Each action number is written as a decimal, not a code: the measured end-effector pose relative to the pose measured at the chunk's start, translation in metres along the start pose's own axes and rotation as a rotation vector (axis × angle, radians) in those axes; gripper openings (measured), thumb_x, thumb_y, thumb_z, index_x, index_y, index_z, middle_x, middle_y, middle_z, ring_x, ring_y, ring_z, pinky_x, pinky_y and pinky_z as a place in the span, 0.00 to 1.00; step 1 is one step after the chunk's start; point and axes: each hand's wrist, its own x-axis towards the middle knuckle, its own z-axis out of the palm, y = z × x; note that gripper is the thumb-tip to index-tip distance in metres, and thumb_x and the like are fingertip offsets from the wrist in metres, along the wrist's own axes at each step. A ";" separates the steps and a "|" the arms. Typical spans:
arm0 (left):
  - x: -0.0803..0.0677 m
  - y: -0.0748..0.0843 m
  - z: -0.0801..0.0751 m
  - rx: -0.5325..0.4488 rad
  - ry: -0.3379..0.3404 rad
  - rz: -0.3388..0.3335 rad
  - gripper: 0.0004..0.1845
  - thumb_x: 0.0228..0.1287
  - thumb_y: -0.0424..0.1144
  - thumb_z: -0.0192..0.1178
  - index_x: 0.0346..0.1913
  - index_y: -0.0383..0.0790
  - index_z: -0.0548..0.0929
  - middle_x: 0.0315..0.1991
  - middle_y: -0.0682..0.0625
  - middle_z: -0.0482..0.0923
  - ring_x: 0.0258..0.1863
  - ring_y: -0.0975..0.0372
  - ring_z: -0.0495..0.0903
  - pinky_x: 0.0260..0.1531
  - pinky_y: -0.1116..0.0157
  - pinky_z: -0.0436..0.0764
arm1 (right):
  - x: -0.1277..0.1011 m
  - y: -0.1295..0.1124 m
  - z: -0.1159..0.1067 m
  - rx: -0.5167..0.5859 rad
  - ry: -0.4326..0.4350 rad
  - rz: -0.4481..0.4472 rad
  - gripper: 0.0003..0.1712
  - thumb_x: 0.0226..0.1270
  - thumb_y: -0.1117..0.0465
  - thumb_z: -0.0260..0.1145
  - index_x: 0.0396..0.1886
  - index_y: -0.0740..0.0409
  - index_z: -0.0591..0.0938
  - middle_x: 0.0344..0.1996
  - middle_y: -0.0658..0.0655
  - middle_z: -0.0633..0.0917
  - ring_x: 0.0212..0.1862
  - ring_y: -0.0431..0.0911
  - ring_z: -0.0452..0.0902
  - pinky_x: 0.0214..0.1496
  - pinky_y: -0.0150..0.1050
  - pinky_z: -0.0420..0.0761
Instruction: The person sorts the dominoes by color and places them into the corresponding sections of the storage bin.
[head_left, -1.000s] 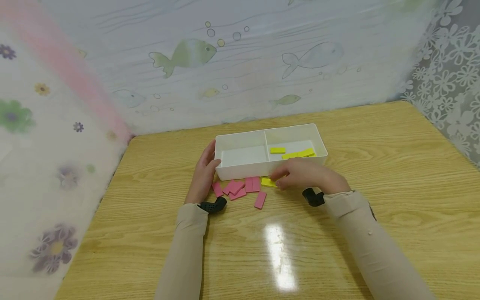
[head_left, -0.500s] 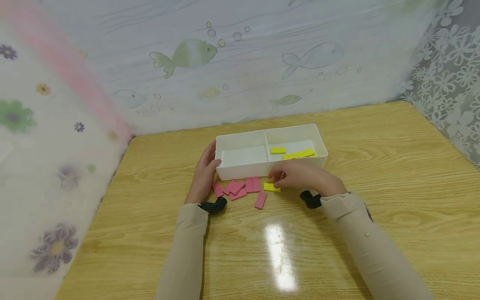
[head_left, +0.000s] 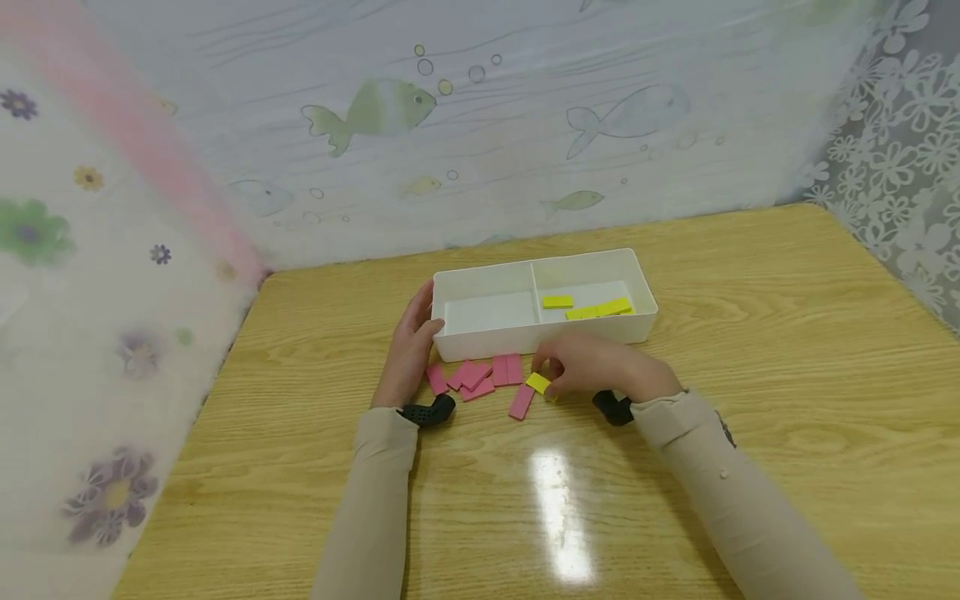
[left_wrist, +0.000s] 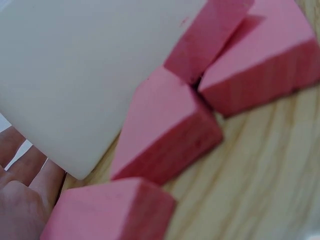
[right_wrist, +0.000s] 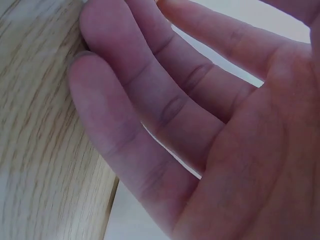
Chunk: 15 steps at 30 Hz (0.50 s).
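My left hand (head_left: 408,350) holds the left end of a white two-part box (head_left: 480,340), with the thumb at its front left corner and the fingers along its end wall. In the left wrist view, part of that hand (left_wrist: 27,185) shows beside the box wall (left_wrist: 75,75). In front of the box, my right hand (head_left: 600,367) pinches a yellow tile (head_left: 537,382) between thumb and forefinger, low over the table. The right wrist view shows the other fingers (right_wrist: 165,105) bent near the wood; the tile is hidden there.
Several pink tiles (head_left: 476,389) lie before the box, some overlapping; one (head_left: 521,403) sits close by the yellow tile. Inside the box's right compartment are several yellow tiles (head_left: 557,302). A divider (head_left: 536,293) splits the box. A patterned wall (head_left: 487,150) stands behind the table (head_left: 285,400).
The right hand has drawn the yellow tile slightly toward the table's front, away from the box, and the tile has turned and tilted in its pinch. Left hand and box stay put.
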 end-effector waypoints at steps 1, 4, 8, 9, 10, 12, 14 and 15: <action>0.000 0.000 0.000 0.000 -0.001 0.000 0.31 0.64 0.35 0.47 0.69 0.48 0.53 0.68 0.51 0.50 0.66 0.58 0.49 0.59 0.56 0.57 | 0.000 0.000 0.000 0.000 -0.002 0.001 0.18 0.50 0.55 0.69 0.42 0.52 0.80 0.26 0.46 0.76 0.30 0.40 0.70 0.35 0.35 0.70; 0.000 0.001 0.000 -0.002 -0.007 0.005 0.31 0.64 0.35 0.47 0.69 0.48 0.53 0.68 0.51 0.50 0.66 0.59 0.49 0.59 0.56 0.56 | 0.001 0.000 0.002 -0.024 -0.005 0.004 0.19 0.50 0.54 0.70 0.42 0.52 0.79 0.26 0.46 0.76 0.30 0.40 0.69 0.35 0.35 0.70; 0.000 0.000 0.001 -0.015 -0.005 0.001 0.30 0.64 0.34 0.47 0.69 0.48 0.53 0.68 0.52 0.51 0.66 0.61 0.50 0.59 0.57 0.57 | 0.002 -0.002 0.004 -0.053 -0.004 0.005 0.19 0.48 0.54 0.70 0.41 0.52 0.78 0.24 0.46 0.75 0.29 0.40 0.68 0.35 0.35 0.69; 0.000 0.000 0.001 -0.017 -0.003 -0.001 0.30 0.64 0.34 0.46 0.69 0.48 0.53 0.68 0.52 0.51 0.66 0.61 0.50 0.59 0.57 0.57 | 0.002 -0.002 0.005 -0.056 -0.003 0.005 0.18 0.48 0.54 0.71 0.40 0.52 0.78 0.24 0.46 0.74 0.29 0.40 0.68 0.35 0.35 0.69; -0.001 0.000 0.001 -0.018 0.001 -0.005 0.30 0.64 0.33 0.46 0.69 0.49 0.53 0.68 0.52 0.51 0.66 0.61 0.50 0.59 0.57 0.57 | 0.002 -0.003 0.005 -0.059 0.000 0.004 0.18 0.48 0.55 0.71 0.39 0.52 0.78 0.23 0.46 0.74 0.28 0.40 0.68 0.35 0.35 0.69; 0.000 0.000 0.001 -0.020 0.004 -0.011 0.30 0.64 0.33 0.46 0.69 0.49 0.53 0.68 0.52 0.51 0.66 0.61 0.50 0.59 0.57 0.58 | 0.001 -0.004 0.005 -0.055 0.002 0.010 0.17 0.48 0.56 0.70 0.38 0.53 0.77 0.23 0.47 0.73 0.28 0.39 0.67 0.34 0.34 0.69; 0.000 -0.001 0.001 -0.017 0.006 -0.011 0.30 0.64 0.32 0.45 0.69 0.48 0.53 0.68 0.52 0.51 0.66 0.60 0.50 0.59 0.57 0.58 | 0.001 -0.005 0.005 -0.050 0.004 0.015 0.16 0.48 0.57 0.70 0.37 0.53 0.77 0.22 0.47 0.73 0.27 0.39 0.67 0.34 0.34 0.69; 0.000 -0.001 0.001 -0.016 0.006 -0.010 0.30 0.64 0.32 0.45 0.69 0.48 0.53 0.68 0.52 0.51 0.66 0.60 0.50 0.59 0.57 0.58 | 0.001 -0.005 0.004 -0.044 0.004 0.016 0.15 0.48 0.58 0.70 0.36 0.53 0.77 0.22 0.48 0.73 0.27 0.40 0.67 0.33 0.35 0.69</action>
